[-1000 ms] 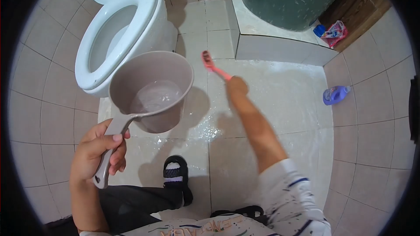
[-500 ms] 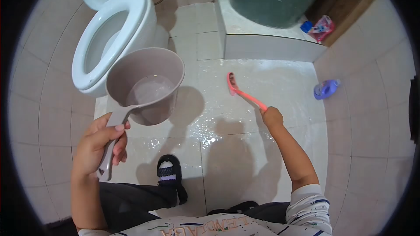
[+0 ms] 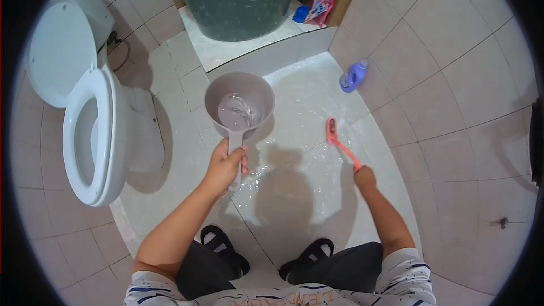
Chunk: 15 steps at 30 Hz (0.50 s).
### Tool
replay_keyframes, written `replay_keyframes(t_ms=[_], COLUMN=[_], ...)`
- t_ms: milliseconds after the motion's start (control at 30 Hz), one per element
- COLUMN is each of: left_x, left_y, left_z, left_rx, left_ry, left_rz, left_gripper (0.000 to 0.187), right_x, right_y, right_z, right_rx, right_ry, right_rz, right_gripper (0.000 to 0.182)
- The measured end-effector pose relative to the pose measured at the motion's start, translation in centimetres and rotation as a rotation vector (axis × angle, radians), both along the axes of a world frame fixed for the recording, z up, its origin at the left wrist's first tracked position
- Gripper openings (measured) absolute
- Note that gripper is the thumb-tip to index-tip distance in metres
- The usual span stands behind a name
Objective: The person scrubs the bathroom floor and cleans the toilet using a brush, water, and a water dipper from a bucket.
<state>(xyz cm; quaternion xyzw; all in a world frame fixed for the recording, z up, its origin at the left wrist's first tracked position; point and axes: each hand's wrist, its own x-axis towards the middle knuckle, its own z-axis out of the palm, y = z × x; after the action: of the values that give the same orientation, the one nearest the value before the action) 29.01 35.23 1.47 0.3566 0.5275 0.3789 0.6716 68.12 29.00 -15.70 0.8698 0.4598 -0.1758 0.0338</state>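
My left hand [image 3: 225, 161] is closed around the handle of a grey-brown water dipper [image 3: 215, 99], held above the floor with some water in its bowl. My right hand [image 3: 365, 177] grips the end of a pink long-handled scrub brush [image 3: 343, 147]. The brush head, with its bristles facing down out of sight, is at the wet tiled floor [image 3: 294, 113]. A purple bottle [image 3: 353, 76] stands on the floor by the right wall, beyond the brush.
A white toilet [image 3: 107, 136] with its lid raised is at the left. Ahead, a large dark green barrel [image 3: 235, 0] rests on a tiled ledge [image 3: 212, 51], with a pink and blue packet [image 3: 315, 10] beside it. Tiled walls close in on the right.
My view has turned right. The dipper has moved from beside the toilet toward the middle, its water now rippling. The brush has come nearer the right wall.
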Motion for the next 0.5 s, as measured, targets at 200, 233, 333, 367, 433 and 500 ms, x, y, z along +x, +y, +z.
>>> replay_keyframes(t_ms=[200, 233, 333, 367, 433, 500], left_x=[1.6, 1.8, 2.1, 2.2, 2.6, 2.9], left_y=[-4.1, -5.4, -9.6, -11.0, -13.8, -15.8], left_z=[0.0, 0.6, 3.8, 5.2, 8.4, 12.3], left_rx=[-0.066, -0.077, -0.185, -0.218, -0.218, -0.267], left_ry=[0.144, 0.141, 0.139, 0.153, 0.158, 0.161], left_rz=[-0.012, -0.018, 0.144, 0.164, 0.196, 0.248], left_gripper=[0.008, 0.008, 0.008, 0.007, 0.006, 0.005], right_x=[-3.3, -2.9, -4.9, -5.1, -5.1, -4.6], right_y=[-4.5, -4.9, -4.4, -4.5, -3.8, -3.3], right_z=[2.2, 1.5, 7.3, 9.0, 13.0, 17.9], right_rx=[-0.205, -0.236, -0.22, -0.243, -0.169, -0.211], right_ry=[0.305, 0.417, 0.664, 0.668, 0.759, 0.889], right_rz=[0.003, -0.056, -0.355, -0.356, -0.472, -0.575], right_gripper=[0.045, 0.046, 0.044, 0.044, 0.04, 0.038])
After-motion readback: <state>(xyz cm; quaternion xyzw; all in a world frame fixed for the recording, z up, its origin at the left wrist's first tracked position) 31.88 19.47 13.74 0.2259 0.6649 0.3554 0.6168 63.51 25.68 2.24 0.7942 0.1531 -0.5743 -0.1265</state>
